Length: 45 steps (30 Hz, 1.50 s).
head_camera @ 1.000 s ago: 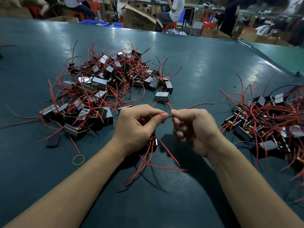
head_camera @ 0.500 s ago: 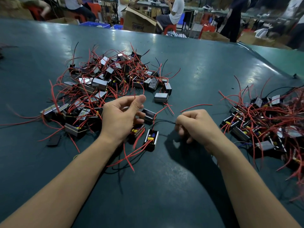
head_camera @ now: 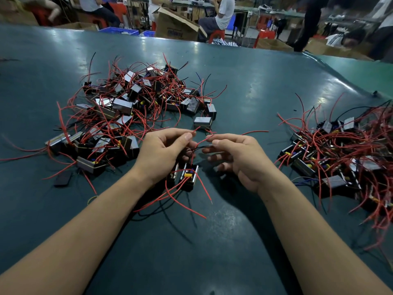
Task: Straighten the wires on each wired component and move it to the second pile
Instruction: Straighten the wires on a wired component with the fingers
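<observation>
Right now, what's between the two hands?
In the head view, a thin black wire runs across the gap from the left hand to the right hand, with a red wire arching just above it.

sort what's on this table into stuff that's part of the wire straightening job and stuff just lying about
Part of the job:
left hand
right hand
wired component between the hands
left pile
right pile

Lying about:
rubber band
flat black piece
cardboard box
blue crates
</observation>
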{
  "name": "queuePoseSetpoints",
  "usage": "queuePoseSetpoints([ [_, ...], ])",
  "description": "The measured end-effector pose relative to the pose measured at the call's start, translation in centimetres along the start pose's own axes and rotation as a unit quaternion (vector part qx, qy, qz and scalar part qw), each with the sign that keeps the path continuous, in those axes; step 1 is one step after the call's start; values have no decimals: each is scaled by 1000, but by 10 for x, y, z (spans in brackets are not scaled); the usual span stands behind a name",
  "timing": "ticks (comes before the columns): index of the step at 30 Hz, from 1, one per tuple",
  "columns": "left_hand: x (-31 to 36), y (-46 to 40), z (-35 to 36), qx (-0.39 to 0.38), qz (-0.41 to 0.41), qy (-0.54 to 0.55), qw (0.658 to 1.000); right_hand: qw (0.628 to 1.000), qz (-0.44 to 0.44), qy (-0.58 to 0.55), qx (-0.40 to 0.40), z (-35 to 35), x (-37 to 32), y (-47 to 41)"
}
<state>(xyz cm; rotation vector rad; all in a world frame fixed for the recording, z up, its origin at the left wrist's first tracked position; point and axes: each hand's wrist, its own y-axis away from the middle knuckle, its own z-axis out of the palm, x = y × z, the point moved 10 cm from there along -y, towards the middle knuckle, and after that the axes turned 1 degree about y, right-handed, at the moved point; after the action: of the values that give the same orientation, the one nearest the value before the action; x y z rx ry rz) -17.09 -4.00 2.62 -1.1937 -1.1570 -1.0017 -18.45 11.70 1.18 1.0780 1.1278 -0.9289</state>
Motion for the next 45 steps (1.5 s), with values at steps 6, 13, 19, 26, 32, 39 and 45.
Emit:
queuePoseSetpoints([
  [6,6,4,7,-28,12,-1,1000,998,-64,18,23,-1,-11,3],
  [13,7,4,12,-43,9,13,999,982,-157,64,79,-7,-25,6],
  [19,6,1,10,-34,8,21,999,969,-206,91,101,-5,-34,12],
  [26,5,2,10,-49,12,15,999,959,-228,135,99,-1,-39,15],
  [32,13,6,16,-78,40,25,996,952,-246,152,100,1,-43,19],
  [39,7,5,14,-76,16,12,997,949,-244,178,94,4,-41,18],
  [45,2,2,14,-76,5,-16,997,966,-209,139,69,3,-36,13],
])
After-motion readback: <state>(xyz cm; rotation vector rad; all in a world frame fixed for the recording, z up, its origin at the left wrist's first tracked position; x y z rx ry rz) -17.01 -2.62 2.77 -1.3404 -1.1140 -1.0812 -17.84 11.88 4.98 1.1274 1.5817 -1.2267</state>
